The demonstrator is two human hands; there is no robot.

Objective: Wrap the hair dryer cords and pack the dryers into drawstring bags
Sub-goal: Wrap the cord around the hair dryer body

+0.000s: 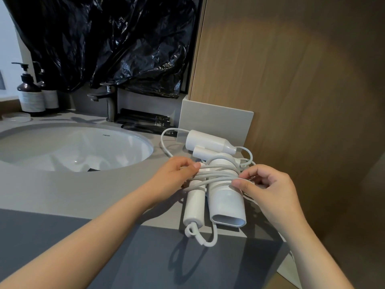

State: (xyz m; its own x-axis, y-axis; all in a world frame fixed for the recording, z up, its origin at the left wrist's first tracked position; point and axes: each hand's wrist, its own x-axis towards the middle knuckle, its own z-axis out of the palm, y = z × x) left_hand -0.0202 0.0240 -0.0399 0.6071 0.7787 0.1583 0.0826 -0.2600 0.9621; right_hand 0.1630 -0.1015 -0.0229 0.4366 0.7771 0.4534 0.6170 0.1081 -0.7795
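Observation:
A white hair dryer (226,202) lies on the grey counter's front right corner, handle folded beside the barrel, nozzle toward me. Its white cord (216,176) is wound several times around barrel and handle, with a loop hanging over the counter edge. My left hand (177,176) grips the wound dryer at the left side, thumb on the cord. My right hand (264,188) pinches the cord at the barrel's right side. A second white hair dryer (208,142) lies just behind, its cord loose on the counter. No drawstring bag is in view.
An oval white sink (73,147) sits left, with a dark faucet (108,101) behind it. Pump bottles (31,90) stand at the far left. Black packets (143,122) lie by the faucet. Black plastic sheeting (108,42) hangs above. A wooden wall (291,80) closes the right side.

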